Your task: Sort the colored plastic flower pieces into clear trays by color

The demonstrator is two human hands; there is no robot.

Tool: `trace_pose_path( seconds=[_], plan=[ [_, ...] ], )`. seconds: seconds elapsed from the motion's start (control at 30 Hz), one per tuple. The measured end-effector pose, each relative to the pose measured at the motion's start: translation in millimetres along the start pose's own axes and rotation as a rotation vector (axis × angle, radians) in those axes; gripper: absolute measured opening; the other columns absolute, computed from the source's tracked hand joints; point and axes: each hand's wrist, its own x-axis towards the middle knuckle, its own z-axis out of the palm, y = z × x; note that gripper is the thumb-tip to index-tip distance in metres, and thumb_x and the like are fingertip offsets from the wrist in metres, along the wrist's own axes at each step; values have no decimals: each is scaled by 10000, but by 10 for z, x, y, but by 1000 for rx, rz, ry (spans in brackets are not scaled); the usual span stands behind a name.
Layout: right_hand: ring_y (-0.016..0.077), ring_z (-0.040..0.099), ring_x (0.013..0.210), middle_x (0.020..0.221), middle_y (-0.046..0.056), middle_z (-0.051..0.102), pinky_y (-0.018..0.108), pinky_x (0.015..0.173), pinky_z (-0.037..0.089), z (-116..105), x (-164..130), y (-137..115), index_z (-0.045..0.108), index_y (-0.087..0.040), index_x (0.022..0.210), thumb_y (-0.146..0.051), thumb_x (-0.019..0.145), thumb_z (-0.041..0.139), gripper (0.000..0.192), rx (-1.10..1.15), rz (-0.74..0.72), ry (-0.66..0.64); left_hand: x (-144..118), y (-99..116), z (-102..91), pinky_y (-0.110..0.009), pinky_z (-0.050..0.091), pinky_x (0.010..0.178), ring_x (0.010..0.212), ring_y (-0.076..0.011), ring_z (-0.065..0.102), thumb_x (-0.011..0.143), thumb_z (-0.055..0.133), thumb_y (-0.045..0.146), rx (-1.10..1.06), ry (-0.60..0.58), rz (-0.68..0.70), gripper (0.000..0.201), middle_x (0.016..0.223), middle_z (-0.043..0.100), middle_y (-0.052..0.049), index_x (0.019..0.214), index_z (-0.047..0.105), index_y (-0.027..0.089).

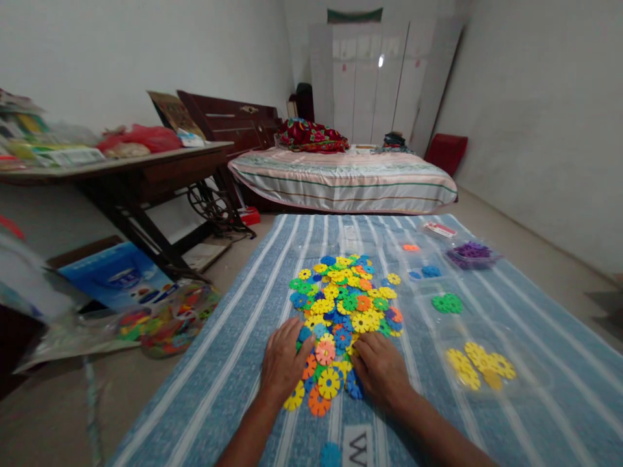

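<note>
Left hand (282, 362) and right hand (380, 370) lie open, palms down, flanking the near edge of the snowflake disc pile (343, 305); yellow discs (474, 366) sit right of the right hand.

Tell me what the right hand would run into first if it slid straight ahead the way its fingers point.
The right hand rests palm-down, fingers aimed forward-left into the pile of plastic flower discs. It already touches the near discs, so those would likely meet it first.

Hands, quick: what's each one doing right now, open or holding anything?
Left hand: open, palm down on the near edge of the snowflake discs.
Right hand: open, palm down on the same pile, gripping nothing visible.
</note>
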Motion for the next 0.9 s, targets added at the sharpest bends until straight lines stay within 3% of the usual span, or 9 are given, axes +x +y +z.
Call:
trace_pose_path(
  seconds=[0.33, 0.63, 0.9],
  plan=[
    [173, 524, 755, 789, 38, 611, 297, 716, 394, 118, 224, 30, 582, -205, 791, -195, 921, 511, 148, 72, -40, 26, -74, 114, 289, -484, 506, 996, 1150, -284, 622, 904, 471, 478, -20, 186, -7, 439, 1212, 678, -135, 1189, 627, 182],
    [141, 546, 700, 722, 16, 619, 257, 662, 386, 116, 237, 106, 604, -206, 768, -237, 929, 485, 203, 328, 132, 66, 43, 340, 501, -521, 502, 994, 1194, -306, 594, 902, 471, 425, -25, 208, -14, 444, 1258, 649, -154, 1241, 585, 161],
    [118, 518, 609, 623, 2, 567, 237, 587, 345, 117, 282, 130, 536, -196, 645, -239, 916, 478, 281, 343, 199, 153, 243, 484, 660, -541, 502, 993, 1197, -316, 585, 922, 434, 391, -31, 197, 61, 420, 1245, 649, -162, 1223, 596, 147]
  ],
)
